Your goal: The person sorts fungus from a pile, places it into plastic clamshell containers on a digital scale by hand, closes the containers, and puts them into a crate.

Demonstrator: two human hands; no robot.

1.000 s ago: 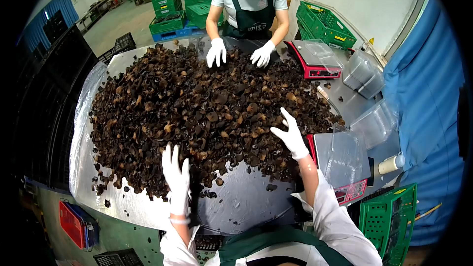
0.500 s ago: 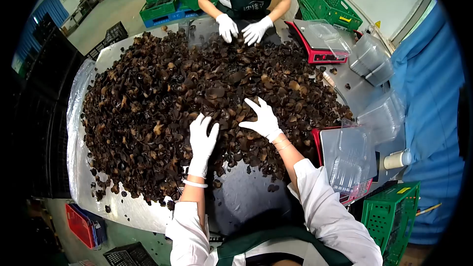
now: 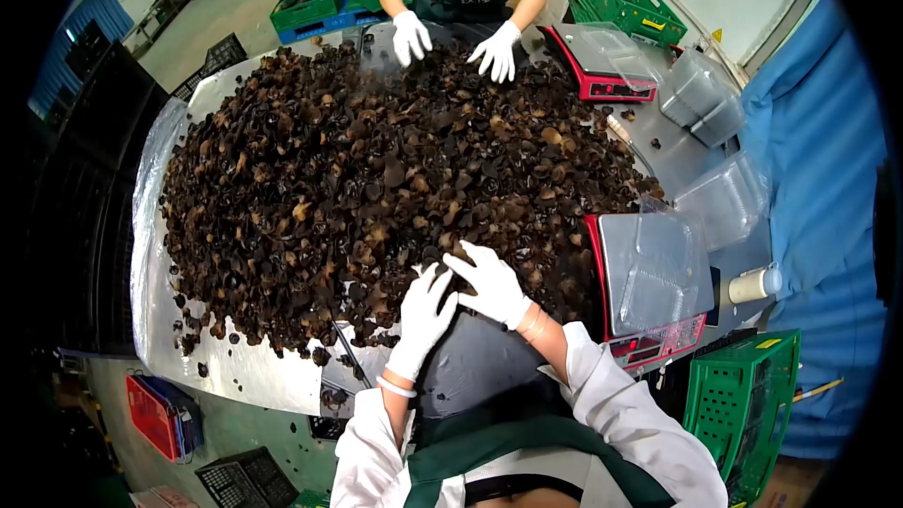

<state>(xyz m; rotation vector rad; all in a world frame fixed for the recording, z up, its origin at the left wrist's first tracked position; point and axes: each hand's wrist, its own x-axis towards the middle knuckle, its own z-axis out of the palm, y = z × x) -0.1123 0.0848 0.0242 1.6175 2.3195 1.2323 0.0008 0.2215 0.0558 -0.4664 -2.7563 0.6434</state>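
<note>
A wide heap of dark brown, wet-looking mushroom pieces (image 3: 376, 169) covers much of the metal table (image 3: 254, 372). At the heap's near edge, my left hand (image 3: 426, 320), in a white glove, points forward with its fingers apart. My right hand (image 3: 486, 284), also gloved in white, comes in from the right, its fingers spread and their tips close to my left hand. I see nothing held in either one. Across the heap, a co-worker's two white-gloved hands (image 3: 497, 52) rest at its far edge.
Two red scales (image 3: 649, 343) (image 3: 607, 88) stand at the right, with clear plastic trays (image 3: 722, 199) and a white-lidded container (image 3: 755, 284) beside them. A green crate (image 3: 743, 414) sits at the lower right; a blue curtain (image 3: 818, 226) hangs behind. Black crates (image 3: 246, 482) lie on the floor.
My two hands have come together and drawn back from the heap to its near edge. The co-worker's hands closed in, then moved apart again.
</note>
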